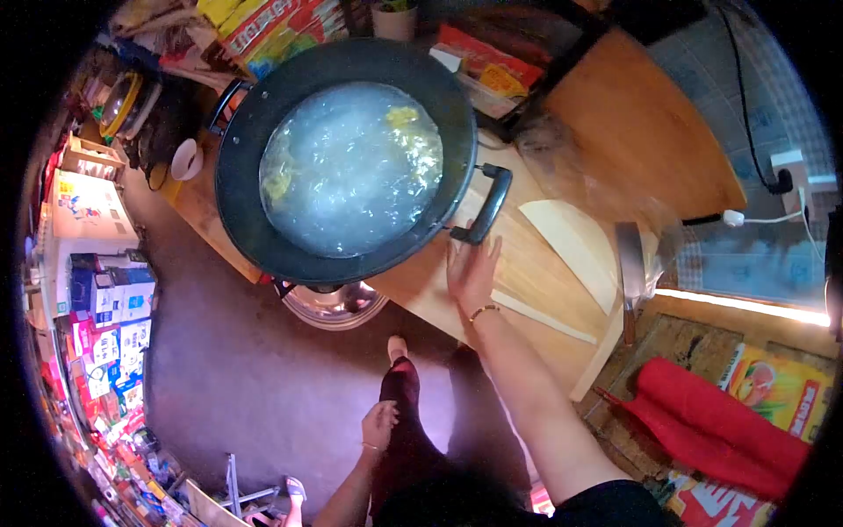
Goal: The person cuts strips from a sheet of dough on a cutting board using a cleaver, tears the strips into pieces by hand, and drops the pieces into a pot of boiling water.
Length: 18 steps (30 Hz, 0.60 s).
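A large black wok (237, 184) of bubbling water with yellowish bits stands at the upper middle. My right hand (472, 268) is just below its right handle (496, 202), palm down near the wooden table's edge, with fingers stretched and partly hidden under the handle. Low in the view, my left hand (379, 423) hangs near my leg, touching no object I can see; its fingers are curled, and whether they hold anything is too small to tell. Pale flat dough or board pieces (575, 246) lie right of my right hand, beside a cleaver (630, 263).
A metal basin (334, 307) sits below the wok. A white cup (187, 160) is at the left, a red cloth roll (711, 422) at the lower right. Stacked boxes (114, 307) line the left side. Another person's foot (295, 492) shows at the bottom.
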Each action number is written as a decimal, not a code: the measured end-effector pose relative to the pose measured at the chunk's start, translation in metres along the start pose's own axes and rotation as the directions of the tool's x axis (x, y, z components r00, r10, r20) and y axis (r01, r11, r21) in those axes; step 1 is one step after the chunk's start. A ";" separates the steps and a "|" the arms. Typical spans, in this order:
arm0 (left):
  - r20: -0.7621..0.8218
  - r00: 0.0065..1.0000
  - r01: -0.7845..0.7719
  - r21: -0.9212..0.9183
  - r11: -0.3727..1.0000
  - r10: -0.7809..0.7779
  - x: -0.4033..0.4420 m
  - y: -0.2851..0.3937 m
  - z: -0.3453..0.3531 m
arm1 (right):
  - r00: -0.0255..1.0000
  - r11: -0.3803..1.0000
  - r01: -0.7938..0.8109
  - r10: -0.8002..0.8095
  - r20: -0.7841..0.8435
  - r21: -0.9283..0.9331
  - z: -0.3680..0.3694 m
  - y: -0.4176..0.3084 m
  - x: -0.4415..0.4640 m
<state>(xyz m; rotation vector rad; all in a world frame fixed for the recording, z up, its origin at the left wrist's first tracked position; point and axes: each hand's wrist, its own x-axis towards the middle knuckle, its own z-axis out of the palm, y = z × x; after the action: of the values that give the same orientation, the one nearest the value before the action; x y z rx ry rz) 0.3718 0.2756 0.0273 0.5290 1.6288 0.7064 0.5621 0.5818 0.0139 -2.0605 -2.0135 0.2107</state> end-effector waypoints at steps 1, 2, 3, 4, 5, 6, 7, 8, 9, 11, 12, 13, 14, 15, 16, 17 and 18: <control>-0.033 0.999 0.012 0.021 1.000 -0.011 -0.004 -0.007 -0.016 | 0.999 0.999 0.000 0.002 -0.046 0.043 0.000 -0.001 -0.001; -0.066 0.998 0.020 0.046 0.999 -0.017 -0.006 -0.013 -0.030 | 0.995 0.996 -0.001 0.010 -0.096 0.090 0.001 -0.004 -0.001; -0.112 0.994 0.023 0.079 0.997 -0.014 -0.009 -0.011 -0.040 | 0.998 1.000 0.000 0.000 -0.063 0.004 0.000 -0.010 -0.001; -0.109 0.994 0.019 0.070 0.997 -0.012 0.000 -0.014 -0.046 | 1.000 0.997 0.005 -0.007 -0.028 -0.082 0.000 -0.013 -0.001; -0.112 0.994 0.016 0.027 0.999 -0.013 0.003 -0.019 -0.053 | 1.000 0.983 0.007 -0.002 0.028 -0.183 0.008 -0.009 0.002; -0.115 0.993 0.015 -0.015 1.000 -0.017 0.000 -0.016 -0.057 | 0.999 0.982 0.009 -0.001 0.041 -0.190 0.008 -0.011 0.004; -0.131 0.991 0.030 -0.039 0.999 -0.034 0.004 -0.013 -0.056 | 0.999 0.979 -0.001 0.008 0.034 -0.205 0.009 -0.011 0.008; -0.128 0.991 0.035 -0.042 0.998 -0.040 0.007 -0.010 -0.055 | 0.999 0.976 -0.015 0.022 0.027 -0.219 0.008 -0.014 0.008; -0.119 0.993 0.003 -0.048 0.999 -0.009 0.012 -0.005 -0.053 | 1.000 0.975 -0.016 0.021 0.023 -0.222 0.004 -0.017 0.007; -0.118 0.992 -0.050 -0.071 0.996 0.041 0.034 -0.003 -0.047 | 0.999 0.976 0.006 0.003 0.044 -0.217 -0.002 -0.022 0.011; -0.111 0.994 -0.035 -0.121 0.992 0.021 0.036 -0.010 -0.044 | 0.999 0.997 -0.001 0.005 0.048 -0.080 -0.020 -0.038 0.010; -0.099 0.995 -0.009 -0.164 0.986 -0.007 0.032 -0.015 -0.043 | 0.999 0.998 -0.009 0.006 0.052 0.059 -0.038 -0.054 0.010; -0.096 0.995 0.002 -0.163 0.987 -0.018 0.032 -0.020 -0.042 | 0.998 0.998 -0.014 0.011 0.062 0.054 -0.020 -0.042 0.011; -0.065 0.998 0.008 -0.149 0.989 -0.018 0.036 -0.020 -0.037 | 0.998 0.907 -0.056 0.062 0.000 0.417 0.011 -0.020 0.014; -0.031 0.999 0.016 -0.133 0.991 -0.021 0.035 -0.017 -0.033 | 0.999 0.992 0.022 -0.018 -0.033 0.126 0.005 -0.018 0.009; -0.009 1.000 0.015 -0.121 0.993 -0.016 0.035 -0.011 -0.031 | 0.993 0.980 0.085 -0.098 -0.065 -0.180 -0.001 -0.017 0.005; -0.005 1.000 0.004 -0.125 0.992 -0.004 0.038 -0.011 -0.029 | 0.992 0.979 0.086 -0.101 -0.077 -0.185 -0.001 -0.006 0.009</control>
<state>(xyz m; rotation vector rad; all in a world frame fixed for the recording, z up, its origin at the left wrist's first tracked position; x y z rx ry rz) 0.3372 0.2896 -0.0041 0.4335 1.5787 0.8016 0.5570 0.5908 0.0172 -2.0326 -2.1406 -0.0808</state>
